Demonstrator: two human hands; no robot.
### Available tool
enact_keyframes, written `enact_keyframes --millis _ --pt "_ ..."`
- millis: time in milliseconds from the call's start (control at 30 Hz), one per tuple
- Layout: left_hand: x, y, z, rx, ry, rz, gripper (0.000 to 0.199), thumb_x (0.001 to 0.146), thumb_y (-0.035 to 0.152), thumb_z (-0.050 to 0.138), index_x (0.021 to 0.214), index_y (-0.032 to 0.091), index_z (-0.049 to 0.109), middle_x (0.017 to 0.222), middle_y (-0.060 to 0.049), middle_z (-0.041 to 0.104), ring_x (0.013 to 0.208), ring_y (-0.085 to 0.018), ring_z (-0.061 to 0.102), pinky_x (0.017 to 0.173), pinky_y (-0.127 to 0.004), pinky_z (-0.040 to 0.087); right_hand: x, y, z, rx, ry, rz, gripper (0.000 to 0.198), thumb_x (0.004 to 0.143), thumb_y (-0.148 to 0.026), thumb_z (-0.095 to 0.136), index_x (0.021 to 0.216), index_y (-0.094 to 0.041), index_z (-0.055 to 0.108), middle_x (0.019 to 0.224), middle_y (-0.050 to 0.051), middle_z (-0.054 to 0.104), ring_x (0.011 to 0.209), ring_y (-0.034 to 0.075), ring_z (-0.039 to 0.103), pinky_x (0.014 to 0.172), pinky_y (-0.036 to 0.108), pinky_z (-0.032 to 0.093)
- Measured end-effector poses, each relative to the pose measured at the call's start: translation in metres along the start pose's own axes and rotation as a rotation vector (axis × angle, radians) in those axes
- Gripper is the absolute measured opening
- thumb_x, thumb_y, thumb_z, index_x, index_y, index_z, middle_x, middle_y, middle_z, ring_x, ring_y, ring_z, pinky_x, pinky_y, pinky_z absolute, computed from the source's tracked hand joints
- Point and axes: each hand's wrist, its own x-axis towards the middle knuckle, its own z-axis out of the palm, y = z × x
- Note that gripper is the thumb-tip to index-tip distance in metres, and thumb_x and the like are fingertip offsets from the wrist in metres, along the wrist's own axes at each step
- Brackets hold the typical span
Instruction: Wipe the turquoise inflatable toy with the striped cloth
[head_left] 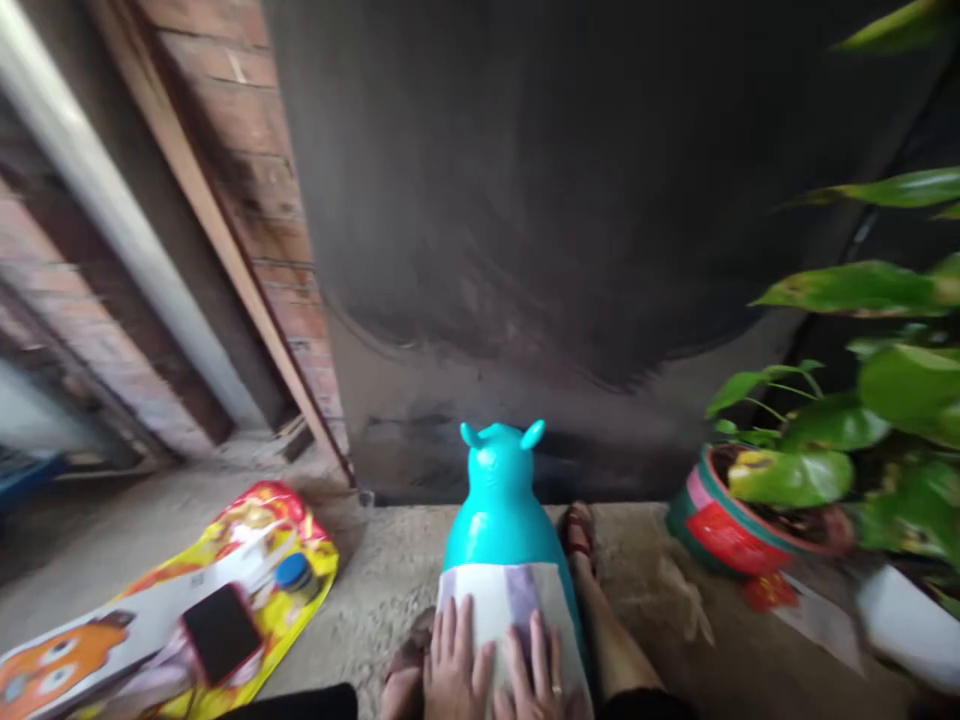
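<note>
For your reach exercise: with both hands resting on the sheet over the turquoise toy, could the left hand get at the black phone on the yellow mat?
Probably yes. The left hand lies flat on the sheet, holding nothing, and only bare floor separates it from the black phone.

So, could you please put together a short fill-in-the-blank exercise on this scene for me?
1. Both hands, the left hand and the right hand, lie flat on a sheet of paper spread over a toy animal coloured ____.
2. The dark phone lies on a printed bag that is mostly ____.
3. The potted plant stands on the person's ____ side.
4. A ring shows on the ____ hand.

Missing words: turquoise; yellow; right; right
</note>
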Motion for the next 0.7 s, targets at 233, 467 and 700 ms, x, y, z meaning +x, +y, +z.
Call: enact_keyframes --millis 233,467,700 --pt "0.026 0.025 -0.022 0.006 -0.295 -0.131 0.066 0.088 0.043 0.036 0.148 0.020 0.020 0.158 -0.006 0.010 0.146 -0.026 0.010 0.114 -0.050 0.025 0.054 0.010 -0.003 -0.109 -0.052 -0.009 0.048 0.094 -0.047 0.031 0.141 -0.041 0.032 0.154 0.002 0.022 0.139 0.037 0.023 0.096 0.074 0.032" --pt "0.090 0.038 -0.014 -0.077 -0.252 -0.136 0.069 0.088 0.045 0.033 0.149 0.022 0.010 0.160 -0.006 0.001 0.147 -0.027 0.001 0.114 -0.055 0.020 0.126 0.004 -0.013 -0.084 -0.060 -0.055 0.049 0.097 -0.047 0.017 0.146 -0.042 0.013 0.158 0.000 -0.002 0.144 0.032 0.003 0.098 0.076 0.021" --pt "0.071 0.041 -0.036 -0.138 -0.329 -0.159 0.069 0.088 0.046 0.031 0.149 0.023 0.010 0.159 -0.004 -0.001 0.147 -0.025 -0.001 0.115 -0.054 0.018 0.091 0.003 0.007 -0.158 0.034 -0.042 0.062 0.091 -0.055 0.033 0.146 -0.027 0.029 0.154 0.010 0.021 0.139 0.036 0.022 0.103 0.069 0.025"
